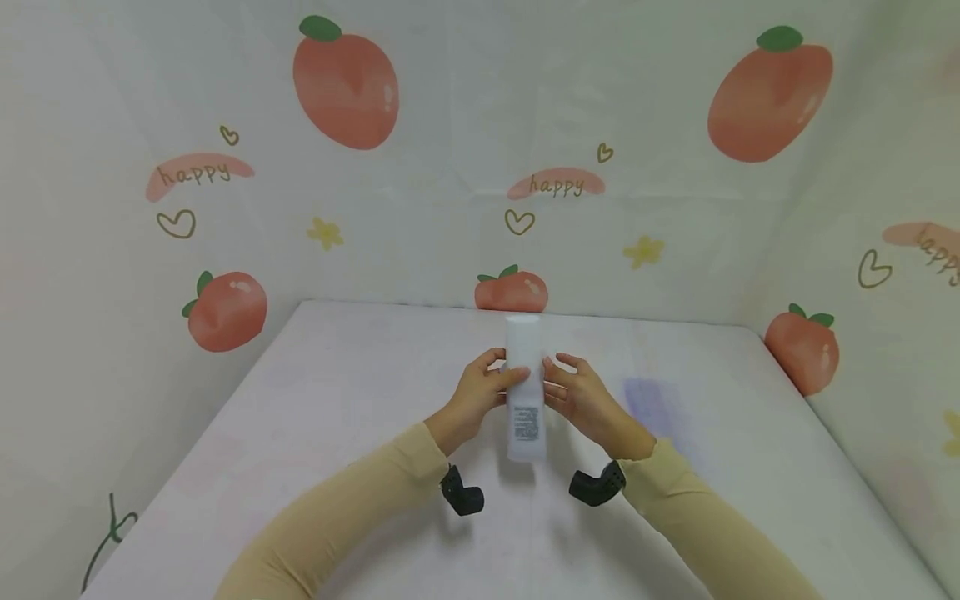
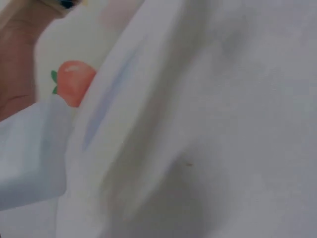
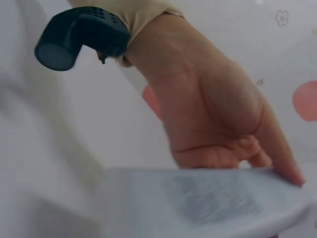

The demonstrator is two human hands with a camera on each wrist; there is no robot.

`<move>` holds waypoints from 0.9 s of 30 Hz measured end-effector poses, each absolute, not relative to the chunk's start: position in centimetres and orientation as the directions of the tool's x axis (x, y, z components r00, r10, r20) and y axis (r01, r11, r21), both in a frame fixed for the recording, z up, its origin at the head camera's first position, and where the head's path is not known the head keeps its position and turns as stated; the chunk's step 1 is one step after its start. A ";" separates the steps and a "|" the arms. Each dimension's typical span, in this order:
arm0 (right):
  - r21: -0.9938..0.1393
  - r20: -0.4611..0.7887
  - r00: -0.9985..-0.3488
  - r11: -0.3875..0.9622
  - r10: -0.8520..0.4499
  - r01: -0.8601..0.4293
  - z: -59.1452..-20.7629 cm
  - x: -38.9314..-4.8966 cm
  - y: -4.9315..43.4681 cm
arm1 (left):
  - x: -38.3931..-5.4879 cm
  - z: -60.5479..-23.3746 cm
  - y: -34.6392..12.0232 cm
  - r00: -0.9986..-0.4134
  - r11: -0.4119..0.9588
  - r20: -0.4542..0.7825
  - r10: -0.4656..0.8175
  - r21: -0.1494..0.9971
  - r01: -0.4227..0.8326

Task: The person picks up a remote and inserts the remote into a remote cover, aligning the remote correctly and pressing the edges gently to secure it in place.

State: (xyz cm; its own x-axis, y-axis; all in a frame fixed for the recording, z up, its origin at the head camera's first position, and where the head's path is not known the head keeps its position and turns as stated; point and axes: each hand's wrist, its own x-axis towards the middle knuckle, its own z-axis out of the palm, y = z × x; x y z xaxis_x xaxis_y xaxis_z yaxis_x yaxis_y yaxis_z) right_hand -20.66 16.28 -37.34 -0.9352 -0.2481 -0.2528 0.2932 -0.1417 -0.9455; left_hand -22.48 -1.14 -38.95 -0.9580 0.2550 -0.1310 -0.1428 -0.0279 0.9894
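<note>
A white oblong box (image 1: 524,387) with a block of dark print is held upright above the table. My left hand (image 1: 472,396) grips its left side, the thumb lying across the front and the other fingers mostly behind. On the opposite side my right hand (image 1: 588,404) holds the right edge with bent fingers, some tips hidden by the box. The right wrist view has the box (image 3: 148,203) along the bottom, with the left hand (image 3: 213,109) and its thumb on it. One end of the box (image 2: 32,153) shows in the left wrist view, below part of the right hand (image 2: 17,64).
The white table (image 1: 360,358) carries a faint purple smear (image 1: 656,408) right of the hands. A white curtain (image 1: 450,100) printed with peaches hangs behind and along the sides. Black wrist devices (image 1: 462,492) sit at both cuffs. A green cord-like line (image 1: 112,529) is at the lower left.
</note>
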 end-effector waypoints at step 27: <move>-0.823 -0.314 -0.949 -0.491 -0.027 0.286 -37.9 -21.6 13.6 | -23.0 -37.9 -1.3 -0.940 0.114 -0.156 0.305 0.985 -0.127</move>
State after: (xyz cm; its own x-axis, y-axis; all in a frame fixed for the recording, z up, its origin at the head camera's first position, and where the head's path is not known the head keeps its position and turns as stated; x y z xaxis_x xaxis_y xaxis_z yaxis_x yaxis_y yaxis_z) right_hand -21.60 13.59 -37.92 -0.9490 -0.0272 -0.3142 0.2864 -0.4912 -0.8226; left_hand -22.97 -1.27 -37.94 -0.9396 0.3046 -0.1559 -0.1267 0.1136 0.9854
